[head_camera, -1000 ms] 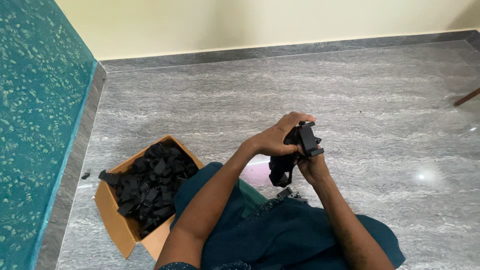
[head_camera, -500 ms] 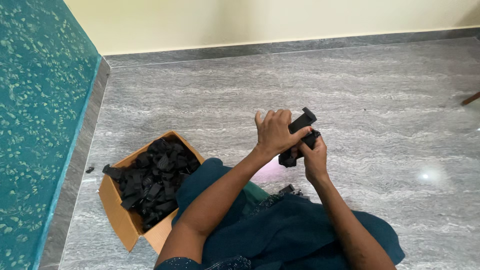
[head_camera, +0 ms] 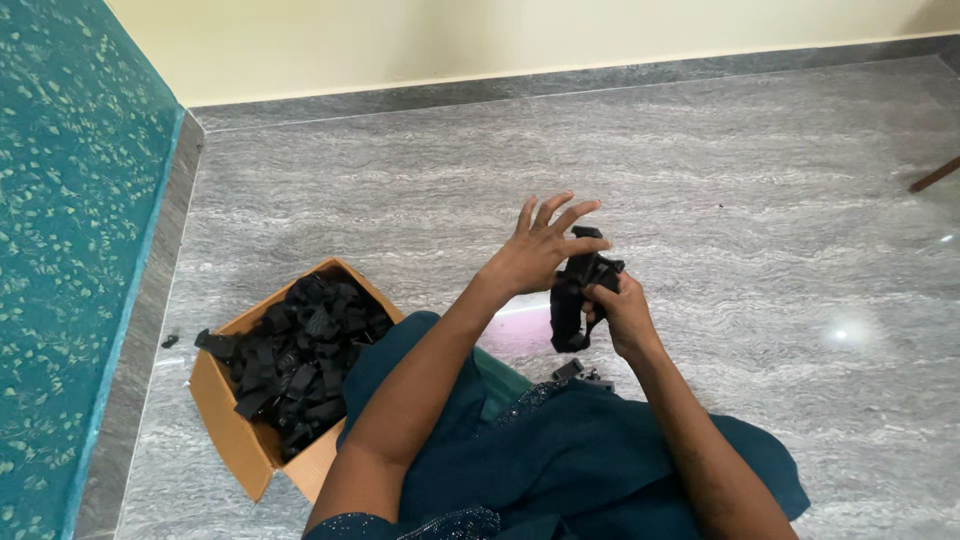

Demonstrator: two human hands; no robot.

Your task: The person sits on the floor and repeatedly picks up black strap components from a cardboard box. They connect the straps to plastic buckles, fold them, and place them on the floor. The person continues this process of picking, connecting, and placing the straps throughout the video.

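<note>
Head view, looking down at your lap as you sit on the grey marble floor. Your right hand holds a black strap piece: its fingers are curled and pressed together around the upper part of the piece, pinching it, while the lower end hangs free as a loop below them. Your left hand is raised just beside and slightly above the piece, with its fingers spread and extended; only its thumb side meets the top of the strap, so this hand grips nothing firmly.

Directly below your right-hand fingers, on the teal garment covering your lap, lies a small dark clip-like part; its exact shape is too small to tell. Well to the left of your left-hand fingers, and lower, stands an open cardboard box on the floor, filled with a heap of similar black straps, one of which hangs over the box's left rim. A small dark scrap lies on the floor beyond that rim, near the teal speckled wall.

Judged from this arrangement, one piece is in hand and mid-handling, one part rests on your lap, and the box remains nearly full, so most of the pile appears still to be worked through. No separate heap of finished pieces is visible.
</note>
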